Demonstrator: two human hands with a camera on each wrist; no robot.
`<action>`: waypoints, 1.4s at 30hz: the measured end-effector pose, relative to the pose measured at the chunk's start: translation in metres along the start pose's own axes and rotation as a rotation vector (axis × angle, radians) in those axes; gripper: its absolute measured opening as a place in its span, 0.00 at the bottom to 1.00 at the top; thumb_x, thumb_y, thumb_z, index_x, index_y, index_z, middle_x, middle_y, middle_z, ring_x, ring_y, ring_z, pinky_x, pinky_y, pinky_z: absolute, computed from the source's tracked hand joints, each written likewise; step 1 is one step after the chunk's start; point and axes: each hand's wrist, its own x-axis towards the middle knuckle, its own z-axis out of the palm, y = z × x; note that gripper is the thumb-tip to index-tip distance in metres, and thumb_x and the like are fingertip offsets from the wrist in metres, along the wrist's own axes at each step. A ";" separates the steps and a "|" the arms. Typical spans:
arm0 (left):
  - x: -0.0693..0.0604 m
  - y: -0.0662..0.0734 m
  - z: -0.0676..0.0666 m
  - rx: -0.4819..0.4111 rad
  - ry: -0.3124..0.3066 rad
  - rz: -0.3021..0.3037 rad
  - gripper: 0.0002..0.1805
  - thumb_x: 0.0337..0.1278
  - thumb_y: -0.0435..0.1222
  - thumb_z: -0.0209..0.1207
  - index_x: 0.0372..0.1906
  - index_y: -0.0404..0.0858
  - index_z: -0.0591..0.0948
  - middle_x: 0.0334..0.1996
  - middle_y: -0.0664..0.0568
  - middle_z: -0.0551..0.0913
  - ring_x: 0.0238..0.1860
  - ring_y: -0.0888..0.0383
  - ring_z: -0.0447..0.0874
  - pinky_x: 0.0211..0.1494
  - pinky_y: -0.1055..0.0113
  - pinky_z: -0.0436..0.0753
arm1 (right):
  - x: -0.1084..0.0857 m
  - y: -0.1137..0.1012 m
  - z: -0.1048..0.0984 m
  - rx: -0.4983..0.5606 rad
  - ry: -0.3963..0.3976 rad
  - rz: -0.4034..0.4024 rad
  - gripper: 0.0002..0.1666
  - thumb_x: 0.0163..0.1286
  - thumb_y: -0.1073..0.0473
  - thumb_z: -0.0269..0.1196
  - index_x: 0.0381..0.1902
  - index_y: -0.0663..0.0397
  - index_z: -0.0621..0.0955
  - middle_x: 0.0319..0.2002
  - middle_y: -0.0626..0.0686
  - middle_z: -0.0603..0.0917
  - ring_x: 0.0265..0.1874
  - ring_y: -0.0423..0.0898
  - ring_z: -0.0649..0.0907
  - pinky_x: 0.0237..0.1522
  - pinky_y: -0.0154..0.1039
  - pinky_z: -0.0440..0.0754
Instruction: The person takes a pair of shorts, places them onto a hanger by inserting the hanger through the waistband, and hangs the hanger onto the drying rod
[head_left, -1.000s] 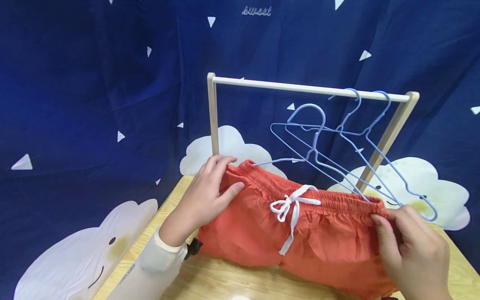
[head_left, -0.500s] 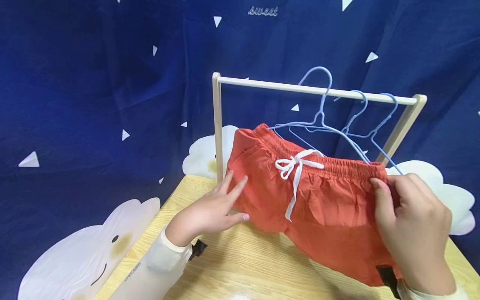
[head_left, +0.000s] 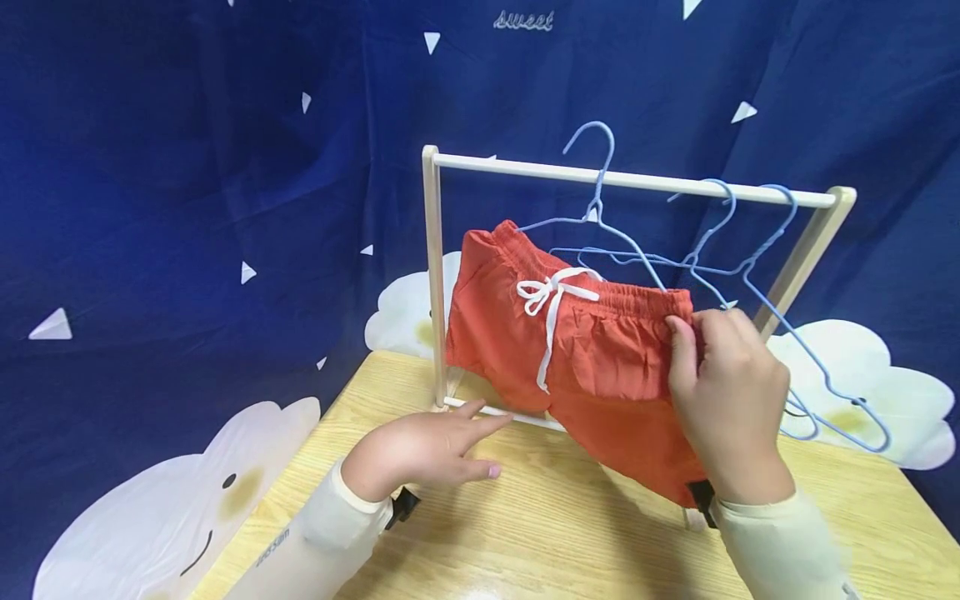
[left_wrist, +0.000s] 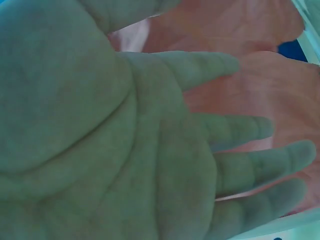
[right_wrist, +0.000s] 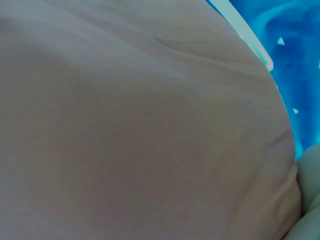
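Red-orange shorts (head_left: 607,350) with a white drawstring bow (head_left: 551,292) are held up in front of the rack. A blue wire hanger (head_left: 600,200) runs inside their waistband, its hook standing above the rail near the rack's middle. My right hand (head_left: 731,392) pinches the right end of the waistband, thumb in front; whether it also grips the hanger's end is hidden. My left hand (head_left: 427,446) is apart from the shorts, low and to their left over the table, fingers spread and straight. In the left wrist view its palm (left_wrist: 125,140) faces the camera before the cloth.
The wooden rack (head_left: 435,275) with a white rail (head_left: 525,168) stands on a wood-grain table (head_left: 510,533). Two more blue hangers (head_left: 765,242) hang at the rail's right end. A lower bar (head_left: 525,418) crosses near the tabletop. Behind hangs a dark blue curtain (head_left: 187,167) with cloud prints.
The shorts and hanger have risen and then moved left, the hook going from below the rail to above it. My left hand has let go of the waistband and dropped away.
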 end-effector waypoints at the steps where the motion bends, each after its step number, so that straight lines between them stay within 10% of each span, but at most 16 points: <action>1: 0.000 0.000 0.000 0.000 -0.002 0.002 0.39 0.78 0.58 0.61 0.86 0.56 0.64 0.86 0.42 0.60 0.85 0.46 0.63 0.83 0.46 0.68 | -0.003 -0.002 0.004 -0.001 -0.005 -0.002 0.19 0.82 0.55 0.62 0.37 0.68 0.82 0.30 0.64 0.81 0.26 0.61 0.79 0.21 0.53 0.69; 24: 0.000 -0.002 0.003 0.041 -0.019 0.019 0.38 0.77 0.56 0.62 0.84 0.51 0.68 0.82 0.52 0.71 0.85 0.51 0.63 0.84 0.48 0.66 | -0.046 -0.001 0.029 0.094 -0.116 0.052 0.11 0.80 0.59 0.66 0.45 0.65 0.84 0.34 0.61 0.82 0.30 0.55 0.79 0.30 0.54 0.78; 36: 0.003 -0.006 0.006 0.056 -0.007 -0.028 0.38 0.77 0.58 0.62 0.84 0.54 0.68 0.81 0.49 0.72 0.85 0.49 0.63 0.84 0.46 0.66 | -0.095 0.038 0.012 0.175 -0.381 0.145 0.17 0.82 0.51 0.64 0.61 0.53 0.81 0.44 0.53 0.86 0.33 0.48 0.82 0.33 0.50 0.77; 42: 0.006 -0.012 0.014 0.082 0.053 -0.039 0.39 0.76 0.56 0.64 0.85 0.55 0.67 0.80 0.45 0.73 0.83 0.46 0.68 0.82 0.43 0.69 | -0.135 0.070 0.009 0.279 -0.601 -0.013 0.29 0.83 0.56 0.60 0.79 0.41 0.74 0.67 0.50 0.82 0.62 0.48 0.82 0.71 0.26 0.67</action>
